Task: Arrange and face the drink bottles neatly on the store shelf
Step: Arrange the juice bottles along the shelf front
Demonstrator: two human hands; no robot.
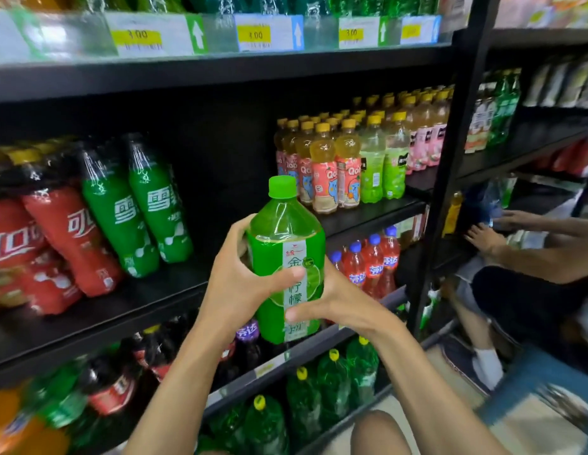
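Head view. The person holds one large green bottle [286, 244] upright in front of the middle shelf [174, 284], clear of the board and not yet set down. The left hand [233, 280] wraps the bottle's left side, thumb across the front. The right hand [338, 300] grips lower on its right side, thumb on the label [297, 290].

Judgement: a two-handed hold suits a heavy, full bottle and lets it be turned so the label faces outward. The label faces the aisle. The green cap [282, 186] is on, and pale green drink fills the bottle up to the shoulder.

Left of the bottle, wrapped packs of green soda [138, 205] and red cola [56, 241] lean on the same shelf. Right of it and further back stand rows of yellow-capped peach drinks [325, 165] and light green drinks [384, 159], fronts outward. Below the bottle are blue-capped red drinks [371, 261], and lower still large green bottles with yellow caps [332, 382].

Judgement: the shelf stretch behind the bottle, between the soda packs and the peach drinks, is the likely spot. A tilt on release could knock the neighbours.

Far right of the bottle, another person's hands [486, 238] work at a separate rack
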